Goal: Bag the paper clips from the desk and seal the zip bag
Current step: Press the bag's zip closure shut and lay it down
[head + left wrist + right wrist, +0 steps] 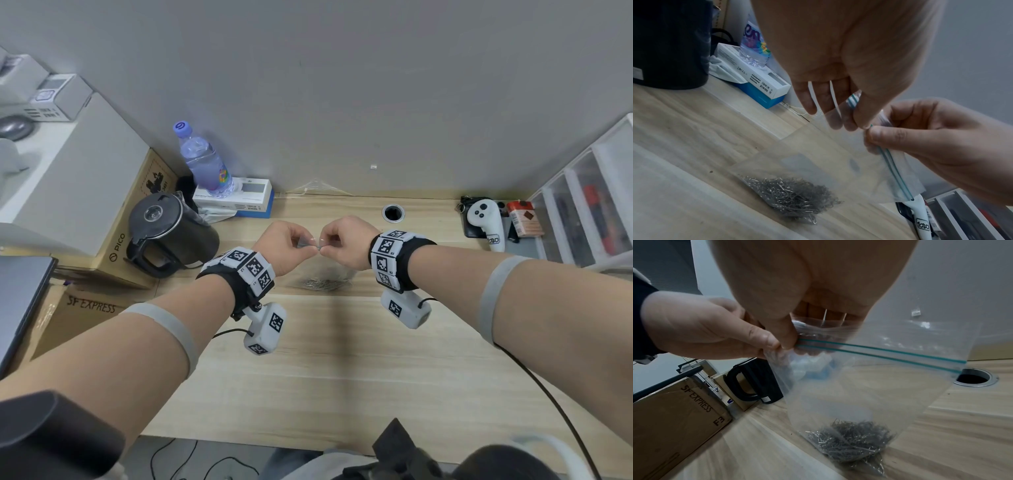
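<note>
A clear zip bag (325, 270) hangs upright over the wooden desk (342, 342), its bottom resting on the wood. A heap of silver paper clips (323, 283) lies inside at the bottom. My left hand (310, 248) and right hand (323, 247) meet side by side at the bag's top edge. In the right wrist view the right hand (789, 344) pinches the double green zip strip (879, 352) at its left end, next to the left hand (774, 345). The left wrist view shows the left hand (857, 125) pinching the same spot above the paper clips (793, 193).
A black kettle (171, 229) and cardboard boxes (89, 305) stand at the left. A water bottle (202, 161) stands on a white box (239, 200) at the back. A cable hole (393, 212), a white controller (486, 222) and clear drawers (589, 205) are at the right.
</note>
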The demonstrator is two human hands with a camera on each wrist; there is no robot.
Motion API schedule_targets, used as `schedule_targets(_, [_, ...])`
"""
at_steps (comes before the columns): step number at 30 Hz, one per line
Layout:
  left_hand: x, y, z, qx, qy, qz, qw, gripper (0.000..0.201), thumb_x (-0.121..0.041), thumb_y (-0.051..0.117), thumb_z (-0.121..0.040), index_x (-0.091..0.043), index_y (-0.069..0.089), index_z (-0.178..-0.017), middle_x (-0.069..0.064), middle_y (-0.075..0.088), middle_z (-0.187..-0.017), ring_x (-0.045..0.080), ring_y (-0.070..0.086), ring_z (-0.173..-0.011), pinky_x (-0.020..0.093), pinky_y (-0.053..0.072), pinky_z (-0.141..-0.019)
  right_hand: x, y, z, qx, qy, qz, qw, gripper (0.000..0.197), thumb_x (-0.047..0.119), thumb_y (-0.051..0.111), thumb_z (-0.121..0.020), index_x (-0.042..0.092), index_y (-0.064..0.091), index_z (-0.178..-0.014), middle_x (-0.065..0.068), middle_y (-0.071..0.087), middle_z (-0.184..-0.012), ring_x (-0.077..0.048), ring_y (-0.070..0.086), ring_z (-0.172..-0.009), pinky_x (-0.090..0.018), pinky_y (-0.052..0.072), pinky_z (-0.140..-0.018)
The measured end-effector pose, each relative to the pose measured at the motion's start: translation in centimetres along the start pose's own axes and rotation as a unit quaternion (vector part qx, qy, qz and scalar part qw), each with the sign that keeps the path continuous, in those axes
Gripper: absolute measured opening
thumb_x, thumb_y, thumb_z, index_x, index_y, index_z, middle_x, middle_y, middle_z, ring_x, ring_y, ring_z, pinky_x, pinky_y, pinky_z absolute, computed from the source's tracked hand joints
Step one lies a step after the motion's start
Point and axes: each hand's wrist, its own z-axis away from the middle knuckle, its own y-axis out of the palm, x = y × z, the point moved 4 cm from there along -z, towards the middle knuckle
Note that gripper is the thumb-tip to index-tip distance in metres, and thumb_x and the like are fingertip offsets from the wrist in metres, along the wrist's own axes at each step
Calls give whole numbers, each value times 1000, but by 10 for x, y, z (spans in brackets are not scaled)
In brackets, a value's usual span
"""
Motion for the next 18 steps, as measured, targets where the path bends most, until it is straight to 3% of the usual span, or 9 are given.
schedule_targets(4, [-2,-1,-2,-10,9,-30,999,6,-14,74,-88,-16,75,-83,-3,67,-81,8,59,-73,15,46,-70,-1,0,-2,1,4,-9,1000,6,32,65,-83,27,62,-80,10,63,-77,-16,63,-76,-37,56,-74])
schedule_targets(12, [4,-5,-5,-18,2,-13,1000,17,-11,72,-89,-22,70,-77,3,70,-85,12,60,-76,26,50,-76,-10,-4,-3,11,22,6,1000,4,31,64,-83,29,63,-81,11,62,-77,-17,63,-77,-36,56,-74])
schedule_targets(18, [2,-9,-5,-17,13,-53,998,10,-13,73,-87,-20,70,-80,-9,56,-68,3,46,-57,16,39,-60,-11,-10,-2,19,28,50,998,7,29,64,-85,25,69,-86,11,64,-78,-16,63,-79,-29,53,-71])
